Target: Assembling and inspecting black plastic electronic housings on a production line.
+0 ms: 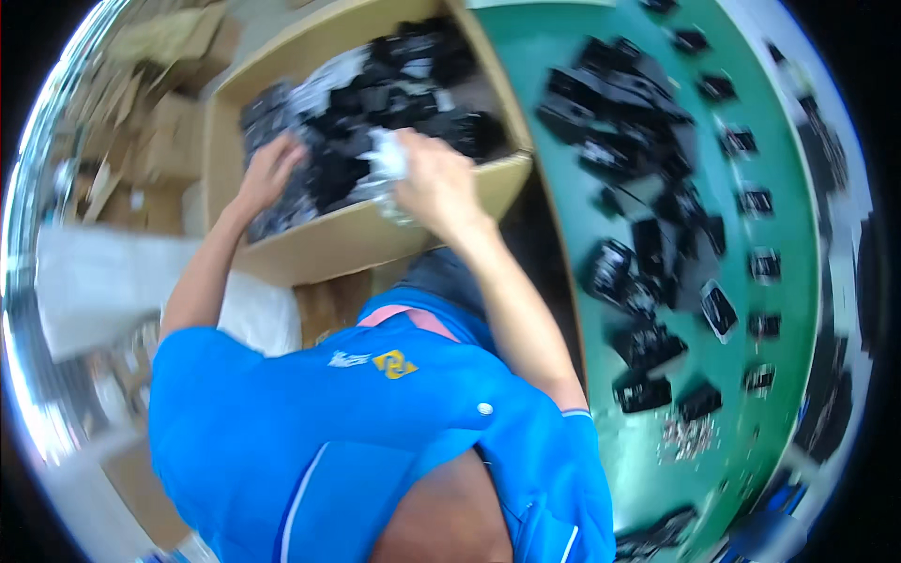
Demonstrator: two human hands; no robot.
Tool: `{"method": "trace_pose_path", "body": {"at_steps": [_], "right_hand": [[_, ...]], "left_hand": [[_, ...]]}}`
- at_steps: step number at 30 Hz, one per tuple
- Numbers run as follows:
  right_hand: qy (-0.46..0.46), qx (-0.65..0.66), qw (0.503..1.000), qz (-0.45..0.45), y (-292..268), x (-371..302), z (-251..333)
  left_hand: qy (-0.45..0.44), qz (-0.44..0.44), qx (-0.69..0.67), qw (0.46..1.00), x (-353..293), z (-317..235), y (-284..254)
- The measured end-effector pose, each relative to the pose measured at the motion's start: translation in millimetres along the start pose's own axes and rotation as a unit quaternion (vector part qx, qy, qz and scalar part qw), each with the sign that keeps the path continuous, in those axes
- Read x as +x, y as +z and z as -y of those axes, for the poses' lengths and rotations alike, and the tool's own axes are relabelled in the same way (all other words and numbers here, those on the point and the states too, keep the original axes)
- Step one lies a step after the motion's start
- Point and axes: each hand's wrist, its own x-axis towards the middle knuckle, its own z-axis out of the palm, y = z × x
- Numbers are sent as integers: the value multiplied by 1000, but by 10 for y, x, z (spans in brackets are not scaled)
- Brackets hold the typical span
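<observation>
An open cardboard box [375,239] in front of me holds a heap of black items in clear plastic wrapping [343,127]. My right hand [439,183] is closed on a crumpled clear plastic bag [387,164] above the box's near side; whether anything is inside the bag is blurred. Over the left end of the heap, my left hand [275,172] has its fingers bent and a little apart, with nothing visible in them. Its fingertips are close to the wrapped black pieces, but I cannot tell whether they touch.
On my right runs a green table [601,460] with a pile of black wrapped items [619,103]. A row of small black parts [755,201] lines its far side, and small metal pieces [690,436] lie nearer. Cardboard boxes [164,141] and white sacks [113,286] stand at left.
</observation>
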Motion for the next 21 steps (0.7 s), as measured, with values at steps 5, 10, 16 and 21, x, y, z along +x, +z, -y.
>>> {"method": "trace_pose_path", "body": {"at_steps": [5, 10, 16, 21], "right_hand": [[-5, -8, 1000, 27, -61, 7, 30], [4, 2, 999, 45, -89, 65, 66], [24, -8, 998, 59, -100, 60, 83], [16, -11, 998, 56, -103, 73, 76]], "left_hand": [[-156, -85, -235, 956, 363, -687, -473], [-6, 32, 153, 988, 302, 311, -311], [2, 133, 338, 932, -53, 401, 110], [13, 31, 155, 987, 208, 132, -21]]}}
